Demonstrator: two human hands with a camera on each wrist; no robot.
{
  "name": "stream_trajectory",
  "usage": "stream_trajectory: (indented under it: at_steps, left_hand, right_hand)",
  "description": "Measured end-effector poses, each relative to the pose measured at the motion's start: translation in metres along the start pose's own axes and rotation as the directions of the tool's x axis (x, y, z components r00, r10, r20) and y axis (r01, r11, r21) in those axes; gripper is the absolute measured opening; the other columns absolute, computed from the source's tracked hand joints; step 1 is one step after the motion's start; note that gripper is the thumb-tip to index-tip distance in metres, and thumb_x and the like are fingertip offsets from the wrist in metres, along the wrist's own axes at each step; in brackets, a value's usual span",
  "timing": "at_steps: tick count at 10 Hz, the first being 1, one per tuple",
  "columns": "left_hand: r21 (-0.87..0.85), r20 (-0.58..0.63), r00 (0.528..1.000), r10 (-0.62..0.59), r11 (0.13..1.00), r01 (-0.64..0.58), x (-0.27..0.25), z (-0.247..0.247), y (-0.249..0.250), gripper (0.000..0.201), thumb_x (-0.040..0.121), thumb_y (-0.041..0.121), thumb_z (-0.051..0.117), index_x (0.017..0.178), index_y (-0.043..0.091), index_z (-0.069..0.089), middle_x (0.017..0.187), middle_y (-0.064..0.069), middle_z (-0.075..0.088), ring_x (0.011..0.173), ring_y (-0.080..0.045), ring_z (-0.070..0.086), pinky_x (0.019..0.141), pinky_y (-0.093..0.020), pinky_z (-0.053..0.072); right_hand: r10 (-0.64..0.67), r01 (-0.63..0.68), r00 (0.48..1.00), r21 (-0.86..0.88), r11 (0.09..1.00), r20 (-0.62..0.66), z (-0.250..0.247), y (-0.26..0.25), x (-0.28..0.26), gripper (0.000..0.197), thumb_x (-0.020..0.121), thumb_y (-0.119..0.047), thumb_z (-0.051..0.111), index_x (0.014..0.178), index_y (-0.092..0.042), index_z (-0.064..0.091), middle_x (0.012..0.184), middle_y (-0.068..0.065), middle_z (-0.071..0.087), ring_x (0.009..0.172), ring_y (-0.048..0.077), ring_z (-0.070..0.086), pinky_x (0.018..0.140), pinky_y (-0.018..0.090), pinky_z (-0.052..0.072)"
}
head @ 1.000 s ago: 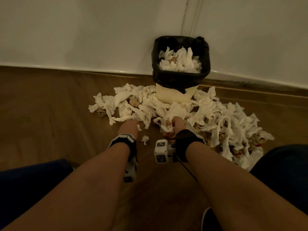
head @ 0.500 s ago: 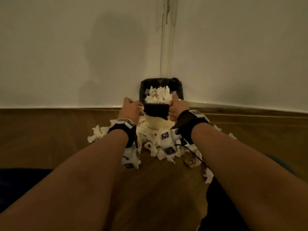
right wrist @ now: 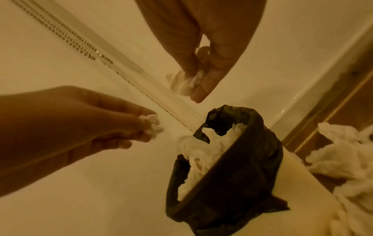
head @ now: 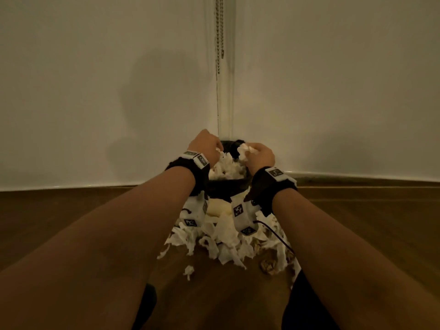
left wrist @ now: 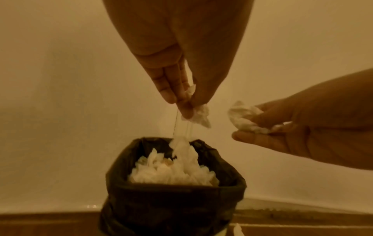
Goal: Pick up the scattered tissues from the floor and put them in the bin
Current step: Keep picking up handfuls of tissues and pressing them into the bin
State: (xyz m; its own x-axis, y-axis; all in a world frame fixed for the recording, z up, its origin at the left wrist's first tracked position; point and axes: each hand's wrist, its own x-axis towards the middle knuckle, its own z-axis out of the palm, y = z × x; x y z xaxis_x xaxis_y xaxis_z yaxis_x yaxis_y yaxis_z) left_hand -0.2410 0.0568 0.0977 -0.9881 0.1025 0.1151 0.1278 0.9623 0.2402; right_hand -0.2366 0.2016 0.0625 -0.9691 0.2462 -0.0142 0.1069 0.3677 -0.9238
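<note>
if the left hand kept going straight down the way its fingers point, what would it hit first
Probably the heap of crumpled white tissues in the black-lined bin. The left hand hangs above it, pinching a small white tissue scrap, nothing between; depth is uncertain.

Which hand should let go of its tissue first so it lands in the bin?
Probably the left hand. Its tissue scrap hangs right over the bin opening. The right hand holds its tissue wad off to the side, near the rim, so it likely needs to shift inward first.
</note>
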Motion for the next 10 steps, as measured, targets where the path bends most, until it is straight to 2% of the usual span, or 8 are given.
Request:
stream_trajectory:
  at_steps: [2, 3, 4, 6, 7, 8, 9, 10]
  left_hand:
    - [-0.006, 0.138, 0.99, -0.041, 0.999, 0.042, 0.009, 0.043, 0.005, 0.037, 0.091, 0.016, 0.046, 0.126, 0.016, 0.057, 0.132, -0.009, 0.033, 0.104, -0.026, 0.053, 0.081, -0.028, 0.044]
    - [0.034, 0.213, 0.975, -0.066, 0.998, 0.06, 0.01, 0.054, 0.003, 0.035, 0.091, 0.019, 0.045, 0.123, 0.012, 0.057, 0.129, -0.01, 0.034, 0.11, -0.028, 0.046, 0.086, -0.031, 0.043]
    - [0.098, 0.266, 0.962, -0.067, 0.994, 0.042, 0.002, 0.061, 0.0, 0.032, 0.094, 0.019, 0.041, 0.121, 0.008, 0.056, 0.131, -0.012, 0.041, 0.112, -0.026, 0.043, 0.082, -0.027, 0.034]
    - [0.182, 0.386, 0.92, -0.066, 0.983, -0.005, -0.009, 0.068, -0.002, 0.038, 0.098, 0.023, 0.035, 0.129, 0.006, 0.05, 0.142, -0.015, 0.038, 0.124, -0.033, 0.044, 0.103, -0.042, 0.034]
    - [0.018, 0.402, 0.914, -0.059, 0.998, 0.056, -0.013, 0.07, 0.001, 0.04, 0.102, 0.019, 0.029, 0.133, 0.001, 0.047, 0.138, -0.017, 0.046, 0.127, -0.033, 0.041, 0.106, -0.039, 0.029]
    - [0.1, 0.45, 0.892, -0.039, 0.995, -0.007, -0.011, 0.071, -0.004, 0.037, 0.1, 0.016, 0.032, 0.125, 0.004, 0.056, 0.127, -0.017, 0.055, 0.113, -0.03, 0.052, 0.09, -0.033, 0.041]
    - [0.089, 0.418, 0.908, -0.02, 0.996, -0.019, -0.011, 0.072, -0.008, 0.035, 0.097, 0.014, 0.038, 0.127, 0.007, 0.055, 0.129, -0.015, 0.052, 0.113, -0.03, 0.053, 0.094, -0.036, 0.042]
    - [0.052, 0.191, 0.981, 0.006, 0.998, -0.016, -0.018, 0.067, -0.014, 0.033, 0.093, 0.016, 0.045, 0.125, 0.014, 0.05, 0.132, -0.011, 0.041, 0.109, -0.031, 0.053, 0.09, -0.039, 0.044]
  right_hand:
    - [-0.171, 0.149, 0.984, -0.31, 0.939, -0.045, 0.005, 0.013, 0.016, 0.016, 0.091, -0.01, 0.049, 0.096, -0.015, 0.064, 0.099, 0.011, 0.066, 0.088, 0.026, 0.06, 0.074, 0.033, 0.049]
    - [-0.183, 0.24, 0.97, -0.54, 0.807, 0.159, 0.01, 0.023, 0.026, 0.025, 0.095, -0.011, 0.047, 0.112, -0.007, 0.065, 0.123, 0.015, 0.055, 0.107, 0.026, 0.056, 0.086, 0.028, 0.046]
    - [-0.119, 0.305, 0.936, -0.596, 0.743, 0.331, 0.021, 0.036, 0.023, 0.033, 0.095, -0.016, 0.046, 0.124, -0.001, 0.053, 0.134, 0.015, 0.042, 0.107, 0.026, 0.048, 0.07, 0.016, 0.036]
    - [-0.008, 0.414, 0.858, -0.684, 0.601, 0.513, 0.039, 0.046, 0.012, 0.037, 0.098, -0.025, 0.037, 0.127, -0.006, 0.049, 0.135, 0.018, 0.038, 0.118, 0.036, 0.046, 0.098, 0.045, 0.042]
    - [0.054, 0.527, 0.792, -0.725, 0.444, 0.608, 0.046, 0.051, 0.013, 0.041, 0.098, -0.028, 0.033, 0.136, -0.017, 0.043, 0.14, 0.012, 0.036, 0.129, 0.03, 0.036, 0.11, 0.046, 0.026]
    - [0.083, 0.529, 0.782, -0.729, 0.434, 0.617, 0.051, 0.051, 0.014, 0.042, 0.096, -0.029, 0.036, 0.137, -0.023, 0.043, 0.142, 0.008, 0.036, 0.133, 0.026, 0.033, 0.113, 0.048, 0.016]
    - [0.048, 0.5, 0.817, -0.746, 0.439, 0.575, 0.052, 0.043, 0.014, 0.04, 0.094, -0.028, 0.041, 0.133, -0.02, 0.047, 0.135, 0.008, 0.046, 0.126, 0.026, 0.043, 0.109, 0.043, 0.026]
    - [-0.105, 0.482, 0.868, -0.773, 0.412, 0.486, 0.046, 0.035, 0.012, 0.041, 0.092, -0.023, 0.046, 0.132, -0.015, 0.047, 0.128, 0.01, 0.052, 0.118, 0.027, 0.049, 0.099, 0.04, 0.036]
